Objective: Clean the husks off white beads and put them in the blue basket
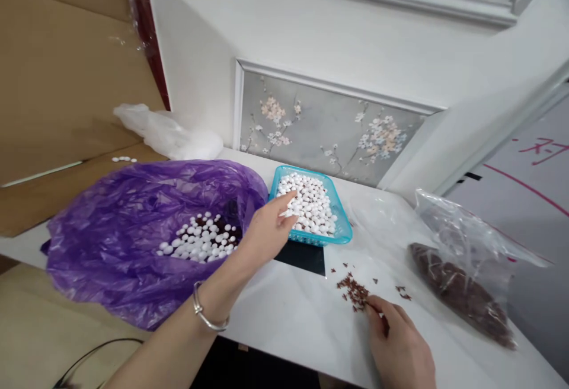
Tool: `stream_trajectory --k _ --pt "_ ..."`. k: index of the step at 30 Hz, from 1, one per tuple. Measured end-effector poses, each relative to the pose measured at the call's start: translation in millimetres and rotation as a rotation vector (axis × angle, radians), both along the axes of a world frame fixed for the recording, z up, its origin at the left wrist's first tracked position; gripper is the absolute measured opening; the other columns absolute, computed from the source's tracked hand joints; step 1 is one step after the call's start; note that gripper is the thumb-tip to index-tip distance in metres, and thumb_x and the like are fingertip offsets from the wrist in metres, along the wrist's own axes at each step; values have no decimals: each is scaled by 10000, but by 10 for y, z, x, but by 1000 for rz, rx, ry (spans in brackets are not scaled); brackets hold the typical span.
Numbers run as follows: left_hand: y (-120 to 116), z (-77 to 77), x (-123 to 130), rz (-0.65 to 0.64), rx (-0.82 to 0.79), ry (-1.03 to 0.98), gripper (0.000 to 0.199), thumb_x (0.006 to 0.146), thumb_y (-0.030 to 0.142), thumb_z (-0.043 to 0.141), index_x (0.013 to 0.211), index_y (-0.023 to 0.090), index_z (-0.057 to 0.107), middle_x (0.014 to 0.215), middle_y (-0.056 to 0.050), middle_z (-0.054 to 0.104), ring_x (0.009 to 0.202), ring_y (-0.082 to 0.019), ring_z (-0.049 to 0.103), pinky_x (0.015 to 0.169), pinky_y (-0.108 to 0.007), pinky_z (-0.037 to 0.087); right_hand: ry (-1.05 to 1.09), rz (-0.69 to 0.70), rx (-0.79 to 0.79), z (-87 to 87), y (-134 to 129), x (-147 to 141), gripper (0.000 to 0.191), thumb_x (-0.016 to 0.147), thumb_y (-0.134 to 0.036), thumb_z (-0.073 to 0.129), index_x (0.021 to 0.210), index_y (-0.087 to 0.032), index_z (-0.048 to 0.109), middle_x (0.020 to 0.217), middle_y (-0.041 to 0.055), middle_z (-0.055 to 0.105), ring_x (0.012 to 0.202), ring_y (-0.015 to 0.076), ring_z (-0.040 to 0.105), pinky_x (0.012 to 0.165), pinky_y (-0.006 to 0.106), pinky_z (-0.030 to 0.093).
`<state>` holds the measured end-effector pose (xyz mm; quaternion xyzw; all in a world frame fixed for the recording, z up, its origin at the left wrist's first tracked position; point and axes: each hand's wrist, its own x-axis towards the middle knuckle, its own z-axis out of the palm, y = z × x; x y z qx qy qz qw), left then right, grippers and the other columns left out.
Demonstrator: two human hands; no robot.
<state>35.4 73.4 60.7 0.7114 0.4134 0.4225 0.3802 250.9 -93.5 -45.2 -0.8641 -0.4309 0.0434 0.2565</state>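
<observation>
My left hand [271, 229] reaches over the near left edge of a blue plastic basket [342, 232]. Its thumb and forefinger are apart, at the small white rounded pieces [311, 202] heaped inside. Whether a fingertip touches one of them is hard to see. On the white table, my right hand [400, 335] is closed in a pinch at the edge of a loose pile of small reddish-brown pieces [353, 291]. A small dark brown bit shows at its fingertips. A silver bangle [205, 312] circles my left wrist.
Left of the basket, an open purple plastic bag [111, 229] holds more white pieces [202, 241]. A clear zip bag [462, 294] of brown pieces lies at right. Behind stand a white plastic bag [173, 134] and a panelled wall [311, 39]; cardboard [66, 69] rises at left.
</observation>
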Motion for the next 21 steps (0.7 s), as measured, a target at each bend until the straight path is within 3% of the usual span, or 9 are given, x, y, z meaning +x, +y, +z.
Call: stream_trajectory --k 5,9,15,21 --pt "191 144 -675 222 108 405 299 817 188 514 1010 170 741 1078 -92 739 1024 -293 659 977 -398 442 21 -5 -35 91 8 -36 286 835 -421 394 859 -277 641 1023 30 672 811 249 644 654 357 475" --pt "331 82 -1054 261 93 733 265 743 160 545 883 174 769 956 -140 760 962 -366 666 877 -467 470 46 -30 -38 161 32 -107 300 845 -454 380 831 -286 628 1030 25 653 802 242 641 621 346 477" --pt "320 -99 -1040 234 74 957 271 743 181 545 892 262 757 959 -76 767 923 -281 686 743 -325 492 8 -8 63 49 -1 -65 301 843 -492 398 841 -283 615 1028 32 668 749 228 657 591 333 492" --pt "360 -128 -998 222 108 998 295 768 194 503 927 260 743 942 -70 766 898 -277 688 722 -314 488 59 20 254 -32 -14 -14 250 786 -449 523 874 -247 640 864 58 709 700 247 672 593 344 513"
